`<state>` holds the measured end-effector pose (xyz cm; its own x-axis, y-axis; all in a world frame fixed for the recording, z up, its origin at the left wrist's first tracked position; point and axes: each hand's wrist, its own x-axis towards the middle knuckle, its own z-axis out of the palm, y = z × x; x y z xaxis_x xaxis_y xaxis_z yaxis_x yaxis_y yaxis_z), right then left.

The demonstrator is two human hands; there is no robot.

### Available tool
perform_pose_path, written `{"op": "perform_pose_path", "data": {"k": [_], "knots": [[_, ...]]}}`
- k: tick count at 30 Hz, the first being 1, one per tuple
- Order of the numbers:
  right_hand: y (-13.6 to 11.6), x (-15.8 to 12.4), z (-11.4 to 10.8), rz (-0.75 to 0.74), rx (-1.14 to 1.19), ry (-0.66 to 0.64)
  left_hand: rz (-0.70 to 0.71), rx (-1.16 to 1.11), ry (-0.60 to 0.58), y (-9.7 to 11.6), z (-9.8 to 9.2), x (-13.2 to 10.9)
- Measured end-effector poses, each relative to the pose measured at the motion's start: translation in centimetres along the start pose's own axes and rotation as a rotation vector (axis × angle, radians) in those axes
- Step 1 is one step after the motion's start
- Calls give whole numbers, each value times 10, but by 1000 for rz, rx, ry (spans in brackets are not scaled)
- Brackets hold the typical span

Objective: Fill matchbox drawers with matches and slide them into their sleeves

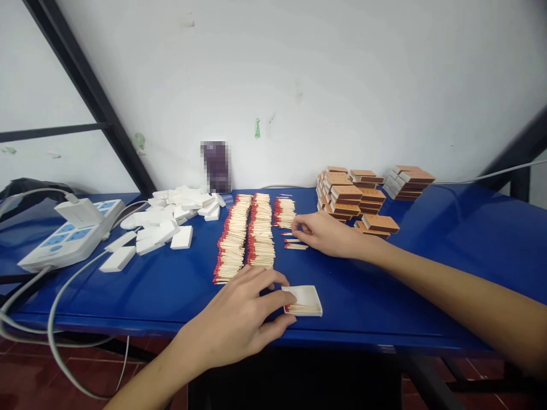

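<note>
My left hand point(250, 310) grips the left end of a small white matchbox tray point(306, 296) near the table's front edge, thumb and fingers around it. A few matchsticks point(304, 309) lie along the tray's near side. My right hand point(322, 232) is pinched at the table above several loose matchsticks point(296, 246); the red head of one matchstick point(286, 234) shows at its fingertips. Just beyond is a short row of red-headed matchsticks point(284, 213). Two longer rows, one in the middle point(260, 228) and one on the left point(234, 233), lie beside it.
White matchbox trays point(182, 236) are heaped at the left. Filled matchboxes stand in a larger stack point(346, 193) and a smaller stack point(409, 181) at the back right. A power strip point(70, 236) with cables is at far left. A blurred dark object point(217, 167) leans on the wall.
</note>
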<state>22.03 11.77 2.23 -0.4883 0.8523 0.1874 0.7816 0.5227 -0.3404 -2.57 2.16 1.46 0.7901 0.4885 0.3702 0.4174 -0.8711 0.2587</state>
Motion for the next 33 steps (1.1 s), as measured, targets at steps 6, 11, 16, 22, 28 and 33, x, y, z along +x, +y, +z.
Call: {"op": "perform_pose_path", "data": {"k": [6,11,16,22,28,33], "knots": [[-1,-5,-11,7,31,-9,-2,2,-3,-1,1,0],[4,4,3,8,-20,71,-1,-3,-3,0,0,-1],[9,10,13,-26,-109,48,1,-6,-3,0,0,0],[7,11,11,-4,-149,22,2,-10,-7,-1,0,1],[4,12,6,4,-172,-23,5,-3,-6,-1,0,2],[2,1,-4,-56,-164,-94,2,1,4,0,0,2]]}}
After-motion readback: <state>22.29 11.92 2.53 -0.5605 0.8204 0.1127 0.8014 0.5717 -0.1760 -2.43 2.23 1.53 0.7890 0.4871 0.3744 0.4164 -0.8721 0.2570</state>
